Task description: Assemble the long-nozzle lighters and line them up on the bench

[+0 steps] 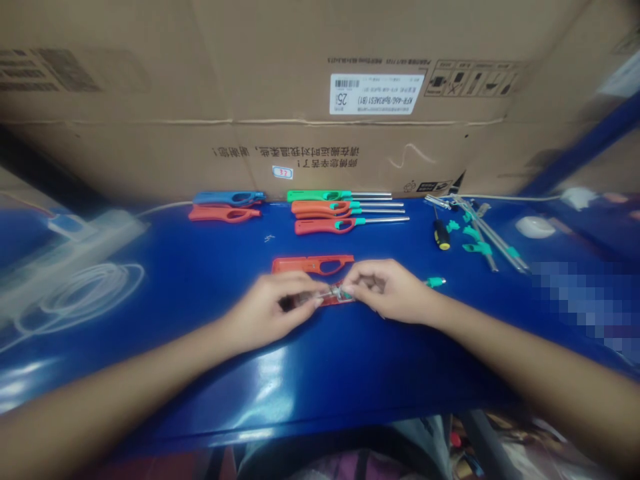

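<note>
Near the middle of the blue table, my left hand and my right hand meet over a red lighter half. The fingers of both hands are pinched at small metallic and green parts in that half. My hands hide much of the red piece and the exact grip of each hand. Just behind them lies another red handle shell with an oval opening. To the right of my right hand is a green piece with a metal tip.
Assembled lighters lie behind my hands, with blue and red handles to their left. A screwdriver, metal tubes and green parts are at the right. A coiled white cable lies left. A cardboard wall stands behind.
</note>
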`<state>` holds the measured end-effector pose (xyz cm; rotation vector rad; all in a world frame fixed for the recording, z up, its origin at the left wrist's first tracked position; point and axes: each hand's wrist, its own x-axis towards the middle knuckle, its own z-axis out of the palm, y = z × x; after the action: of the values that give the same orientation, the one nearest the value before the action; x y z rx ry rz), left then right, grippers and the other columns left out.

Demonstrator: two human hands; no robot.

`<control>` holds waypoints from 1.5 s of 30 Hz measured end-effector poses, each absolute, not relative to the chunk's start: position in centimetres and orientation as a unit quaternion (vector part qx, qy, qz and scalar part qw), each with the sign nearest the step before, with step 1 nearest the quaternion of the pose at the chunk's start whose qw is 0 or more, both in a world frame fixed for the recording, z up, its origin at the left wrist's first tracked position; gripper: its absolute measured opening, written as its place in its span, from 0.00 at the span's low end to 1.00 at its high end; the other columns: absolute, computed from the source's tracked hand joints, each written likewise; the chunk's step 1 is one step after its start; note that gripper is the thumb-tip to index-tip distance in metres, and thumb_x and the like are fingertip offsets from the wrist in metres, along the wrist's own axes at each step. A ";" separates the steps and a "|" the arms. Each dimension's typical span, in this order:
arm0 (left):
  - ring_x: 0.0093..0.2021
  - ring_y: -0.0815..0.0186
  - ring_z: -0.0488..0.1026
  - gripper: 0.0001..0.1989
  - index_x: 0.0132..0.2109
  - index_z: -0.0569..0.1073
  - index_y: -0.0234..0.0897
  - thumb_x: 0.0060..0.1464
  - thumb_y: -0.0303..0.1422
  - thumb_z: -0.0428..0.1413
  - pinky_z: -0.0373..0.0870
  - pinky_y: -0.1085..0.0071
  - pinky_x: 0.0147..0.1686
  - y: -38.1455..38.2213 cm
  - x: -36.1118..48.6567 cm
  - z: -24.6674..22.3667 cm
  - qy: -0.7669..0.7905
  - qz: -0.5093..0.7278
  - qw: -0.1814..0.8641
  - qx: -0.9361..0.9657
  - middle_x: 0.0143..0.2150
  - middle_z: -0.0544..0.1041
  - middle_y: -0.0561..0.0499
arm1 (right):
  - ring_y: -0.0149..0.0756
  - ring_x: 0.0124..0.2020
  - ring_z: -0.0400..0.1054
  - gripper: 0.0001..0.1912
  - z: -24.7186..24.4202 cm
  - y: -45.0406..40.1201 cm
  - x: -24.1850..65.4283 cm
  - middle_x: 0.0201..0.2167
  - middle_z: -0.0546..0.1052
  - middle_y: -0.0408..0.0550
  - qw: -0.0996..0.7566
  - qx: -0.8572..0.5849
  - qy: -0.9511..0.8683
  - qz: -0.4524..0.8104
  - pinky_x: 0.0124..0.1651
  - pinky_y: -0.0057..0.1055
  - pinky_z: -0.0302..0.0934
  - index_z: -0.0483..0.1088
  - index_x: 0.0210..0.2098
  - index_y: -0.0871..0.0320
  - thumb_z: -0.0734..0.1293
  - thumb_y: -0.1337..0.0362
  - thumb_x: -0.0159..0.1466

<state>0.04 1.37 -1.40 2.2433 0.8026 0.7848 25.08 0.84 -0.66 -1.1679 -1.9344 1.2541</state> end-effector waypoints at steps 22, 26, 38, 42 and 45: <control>0.37 0.68 0.78 0.12 0.52 0.81 0.40 0.63 0.31 0.60 0.74 0.74 0.38 1.4 0.2 -2.2 0.303 0.316 0.337 0.833 0.39 0.82 0.50 | 0.22 0.15 0.60 0.15 -0.1 0.8 24.8 0.18 0.70 0.38 0.289 -0.446 -0.645 0.549 0.17 0.21 0.54 0.73 0.33 0.61 0.72 0.54 0.60; 0.36 0.68 0.78 0.12 0.52 0.81 0.41 0.63 0.31 0.60 0.74 0.73 0.37 1.3 0.1 -2.2 0.300 0.312 0.329 0.839 0.39 0.82 0.49 | 0.22 0.17 0.62 0.14 -0.2 0.9 24.9 0.23 0.74 0.42 0.283 -0.445 -0.650 0.546 0.18 0.21 0.56 0.74 0.33 0.62 0.72 0.55 0.60; 0.38 0.65 0.80 0.10 0.49 0.83 0.40 0.61 0.32 0.61 0.76 0.73 0.39 1.5 0.2 -1.8 0.321 0.329 0.312 0.832 0.41 0.84 0.48 | 0.23 0.14 0.60 0.17 0.5 0.8 24.9 0.15 0.67 0.36 0.287 -0.444 -0.653 0.543 0.16 0.22 0.56 0.77 0.43 0.64 0.70 0.55 0.64; 0.39 0.65 0.80 0.11 0.50 0.82 0.41 0.62 0.32 0.61 0.75 0.73 0.39 1.5 0.1 -1.9 0.322 0.328 0.314 0.831 0.41 0.84 0.49 | 0.23 0.14 0.60 0.19 0.4 0.9 25.0 0.17 0.68 0.37 0.294 -0.439 -0.652 0.544 0.16 0.22 0.56 0.78 0.44 0.63 0.70 0.53 0.63; 0.37 0.65 0.80 0.11 0.50 0.82 0.41 0.61 0.33 0.61 0.75 0.73 0.37 1.5 0.1 -2.0 0.329 0.332 0.311 0.827 0.40 0.84 0.49 | 0.23 0.14 0.60 0.19 0.4 1.0 25.1 0.18 0.69 0.36 0.282 -0.457 -0.635 0.555 0.15 0.21 0.56 0.76 0.45 0.63 0.71 0.53 0.63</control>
<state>0.11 1.49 -1.97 2.1842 0.8690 0.8753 25.10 0.96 0.42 -1.2231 -1.7015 1.4859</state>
